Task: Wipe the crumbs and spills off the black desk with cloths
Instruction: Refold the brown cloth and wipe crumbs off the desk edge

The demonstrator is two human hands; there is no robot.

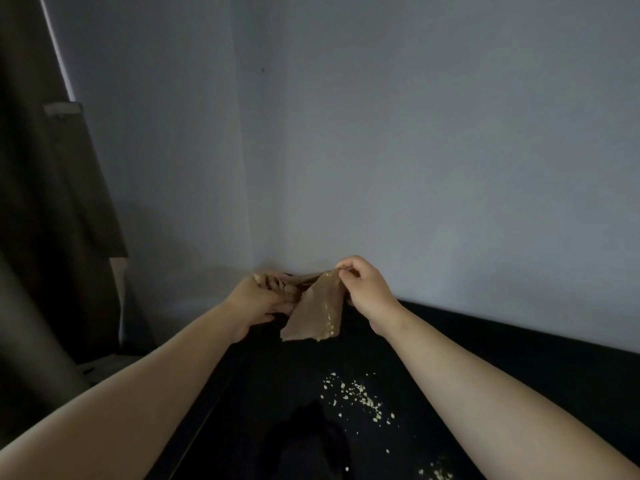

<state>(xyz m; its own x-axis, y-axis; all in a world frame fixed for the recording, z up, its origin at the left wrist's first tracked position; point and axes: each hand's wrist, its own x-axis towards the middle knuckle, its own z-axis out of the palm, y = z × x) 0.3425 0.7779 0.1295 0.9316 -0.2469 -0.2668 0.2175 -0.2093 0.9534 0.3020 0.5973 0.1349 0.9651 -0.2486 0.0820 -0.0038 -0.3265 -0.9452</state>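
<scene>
Cloth (313, 311), tan, hangs above the far end of the black desk (519, 344), held up between your two hands. Your left hand (258, 301) grips its bunched part; your right hand (363, 287) pinches a top corner. Pale crumbs (360, 398) cling to its hanging flap and lie scattered on the desk nearer you.

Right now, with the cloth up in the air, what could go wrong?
1. The cloth, held up by the left hand and right hand, carries stuck crumbs that could drop back onto the black desk.
2. The loose crumbs lie near the right forearm, which might sweep them off.
</scene>
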